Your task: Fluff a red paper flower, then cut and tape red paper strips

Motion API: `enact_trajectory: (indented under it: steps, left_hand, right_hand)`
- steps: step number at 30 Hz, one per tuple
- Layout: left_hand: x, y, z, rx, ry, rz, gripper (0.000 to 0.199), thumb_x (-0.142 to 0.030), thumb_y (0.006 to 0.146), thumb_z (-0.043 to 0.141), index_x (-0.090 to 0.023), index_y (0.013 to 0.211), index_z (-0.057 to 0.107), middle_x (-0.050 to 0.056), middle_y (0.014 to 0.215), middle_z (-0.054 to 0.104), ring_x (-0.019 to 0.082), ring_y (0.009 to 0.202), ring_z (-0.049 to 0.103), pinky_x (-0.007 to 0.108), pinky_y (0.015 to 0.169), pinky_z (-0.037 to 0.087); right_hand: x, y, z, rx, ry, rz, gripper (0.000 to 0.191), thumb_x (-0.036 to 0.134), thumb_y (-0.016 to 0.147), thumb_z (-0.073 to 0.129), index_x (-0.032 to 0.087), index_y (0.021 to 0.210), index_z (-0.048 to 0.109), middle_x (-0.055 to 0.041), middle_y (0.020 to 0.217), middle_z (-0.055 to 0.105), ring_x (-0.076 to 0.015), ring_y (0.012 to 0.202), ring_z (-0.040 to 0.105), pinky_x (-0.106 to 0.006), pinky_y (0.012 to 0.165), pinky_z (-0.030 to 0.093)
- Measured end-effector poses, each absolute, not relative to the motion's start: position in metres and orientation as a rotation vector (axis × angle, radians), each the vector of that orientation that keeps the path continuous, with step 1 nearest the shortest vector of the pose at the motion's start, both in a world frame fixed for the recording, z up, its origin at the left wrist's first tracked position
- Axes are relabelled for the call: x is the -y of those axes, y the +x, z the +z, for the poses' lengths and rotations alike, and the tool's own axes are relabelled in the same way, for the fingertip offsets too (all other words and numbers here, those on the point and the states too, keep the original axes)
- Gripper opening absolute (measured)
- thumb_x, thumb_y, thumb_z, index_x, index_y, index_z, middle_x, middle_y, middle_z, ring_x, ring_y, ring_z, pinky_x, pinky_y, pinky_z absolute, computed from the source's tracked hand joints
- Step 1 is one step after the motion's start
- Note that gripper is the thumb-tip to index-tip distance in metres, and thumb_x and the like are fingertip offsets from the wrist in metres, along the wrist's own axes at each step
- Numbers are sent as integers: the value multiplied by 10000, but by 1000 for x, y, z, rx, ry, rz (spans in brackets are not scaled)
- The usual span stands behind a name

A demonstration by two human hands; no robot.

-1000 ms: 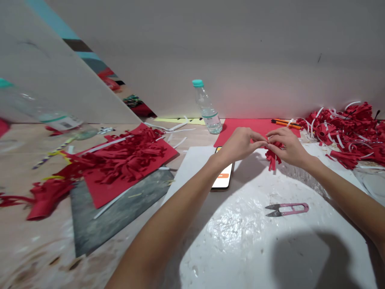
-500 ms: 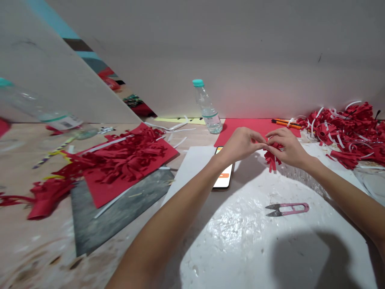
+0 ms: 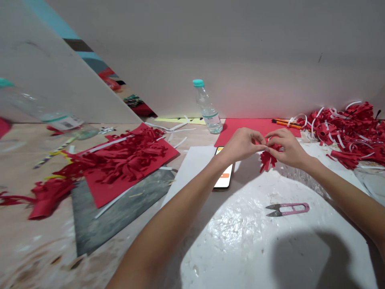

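Pale grey wall (image 3: 255,60) backs a stained, light wooden surface (image 3: 18,241), where, at far left, I see a rolled tube of fringed red sheeting (image 3: 51,198) near a loose heap of cut red fringes (image 3: 129,154), apparently unworked, on a flat red sheet (image 3: 100,194). Farther along stand a clear plastic bottle with a teal cap (image 3: 213,120) and a lit, dark-edged phone (image 3: 223,181), partly hidden by the left forearm (image 3: 180,208). Left hand (image 3: 242,144) and right hand (image 3: 285,146) each have their grip closed on the top of a small fringed red tassel (image 3: 267,161), above a glossy white board (image 3: 240,249); it looks part-made, though the hands cover its upper end. Pink-handled metal snips (image 3: 290,208) lie within reach, unheld. Far right, a big pile of red tassels with curled white strips (image 3: 357,124) seems the finished share.
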State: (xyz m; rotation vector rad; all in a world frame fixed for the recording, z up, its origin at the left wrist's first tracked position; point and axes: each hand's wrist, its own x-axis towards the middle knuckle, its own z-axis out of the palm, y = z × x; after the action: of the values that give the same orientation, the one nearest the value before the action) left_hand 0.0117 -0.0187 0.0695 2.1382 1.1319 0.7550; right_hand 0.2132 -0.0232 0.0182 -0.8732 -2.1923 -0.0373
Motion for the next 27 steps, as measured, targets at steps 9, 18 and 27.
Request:
enact_trajectory:
  steps: [9, 18, 27]
  left_hand:
    - [17, 9, 69, -1122, 2223, 754, 129, -290, 833, 722, -203, 830, 817, 28, 751, 763, 138, 664, 587, 253, 600, 386]
    - [12, 6, 67, -1064, 2178, 786, 157, -308, 834, 709, -181, 800, 796, 37, 761, 761, 150, 695, 636, 265, 656, 439]
    - [9, 7, 63, -1061, 2099, 789, 104, -262, 767, 753, -164, 732, 754, 20, 702, 704, 122, 648, 577, 246, 600, 402]
  right_hand:
    - [23, 214, 18, 2186, -906, -15, 117, 273, 901, 651, 221, 844, 739, -93, 1051, 735, -254, 989, 635, -460, 909, 485]
    - [20, 217, 15, 2187, -896, -4, 84, 226, 875, 659, 214, 857, 741, -98, 1039, 738, -262, 982, 634, -461, 901, 496]
    - [23, 214, 17, 2217, -907, -4, 97, 246, 895, 646, 210, 863, 730, -93, 1042, 737, -263, 1000, 639, -460, 909, 479]
